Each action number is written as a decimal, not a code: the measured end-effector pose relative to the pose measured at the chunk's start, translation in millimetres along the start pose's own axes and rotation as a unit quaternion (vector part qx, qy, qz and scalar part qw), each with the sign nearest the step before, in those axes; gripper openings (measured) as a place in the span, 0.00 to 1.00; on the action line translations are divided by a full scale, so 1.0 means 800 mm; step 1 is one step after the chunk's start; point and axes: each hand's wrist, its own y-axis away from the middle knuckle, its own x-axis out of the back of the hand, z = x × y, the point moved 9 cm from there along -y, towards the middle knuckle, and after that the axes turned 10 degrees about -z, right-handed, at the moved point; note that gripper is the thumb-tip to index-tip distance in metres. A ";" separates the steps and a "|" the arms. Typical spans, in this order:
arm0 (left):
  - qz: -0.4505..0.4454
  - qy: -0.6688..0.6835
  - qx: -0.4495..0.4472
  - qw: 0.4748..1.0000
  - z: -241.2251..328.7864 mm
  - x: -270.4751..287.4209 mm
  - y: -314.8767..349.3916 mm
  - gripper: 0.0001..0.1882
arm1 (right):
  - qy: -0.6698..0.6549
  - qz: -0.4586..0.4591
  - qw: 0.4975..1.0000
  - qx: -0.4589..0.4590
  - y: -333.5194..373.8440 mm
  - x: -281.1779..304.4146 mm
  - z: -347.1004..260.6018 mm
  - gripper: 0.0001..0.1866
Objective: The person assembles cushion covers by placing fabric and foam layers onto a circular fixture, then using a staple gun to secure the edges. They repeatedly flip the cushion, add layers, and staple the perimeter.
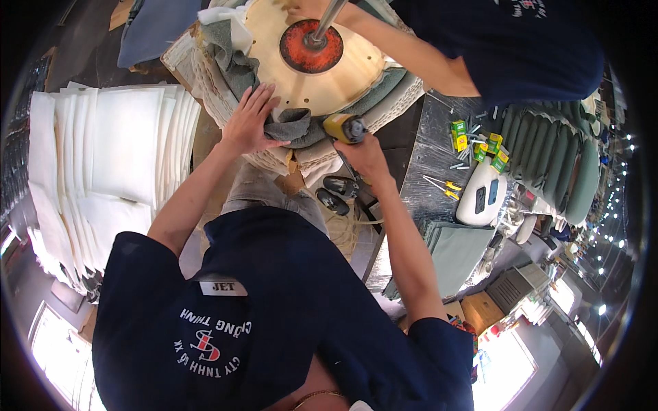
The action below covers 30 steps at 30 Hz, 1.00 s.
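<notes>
A pale wooden panel (274, 58) lies on a cushion, with grey-green fabric (291, 127) gathered around its edge. My left hand (251, 123) is open, its fingers spread and pressing on the fabric at the panel's near left edge. In my right hand (368, 161) is a yellow and black staple gun (345, 128), gripped by its handle. Its head sits near the fabric on the panel's near right side. A red round press plate (311, 46) on a metal rod bears on the middle of the panel.
Across from me, another person's arm (404, 51) reaches over the panel. White sheets (116, 151) are stacked at left. On the dark table (428, 147) at right lie small yellow-green boxes (459, 135), staple strips, yellow-handled pliers (451, 190), folded fabric (456, 250) and grey-green cushions (552, 154).
</notes>
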 end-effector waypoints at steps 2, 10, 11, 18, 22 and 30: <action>0.002 -0.001 -0.001 1.000 0.003 -0.001 -0.001 0.53 | 0.042 0.007 0.999 -0.005 0.002 -0.008 0.000 0.27; 0.028 0.011 -0.020 0.999 0.003 0.008 0.000 0.47 | 0.112 -0.069 0.991 -0.027 -0.006 -0.035 0.007 0.23; 0.020 0.002 -0.010 1.000 0.000 0.006 -0.004 0.47 | 0.125 -0.091 0.988 -0.017 -0.006 -0.033 -0.006 0.23; -0.007 -0.002 0.004 1.000 0.026 -0.006 -0.005 0.47 | 0.039 -0.021 0.997 -0.057 0.028 -0.024 -0.002 0.23; -0.020 0.035 0.021 0.999 0.069 -0.030 -0.009 0.48 | -0.049 0.278 0.959 -0.027 0.114 -0.029 -0.022 0.20; -0.207 -0.007 -0.192 0.959 0.068 0.002 -0.052 0.35 | -0.323 0.429 0.818 -0.209 0.176 -0.167 -0.021 0.18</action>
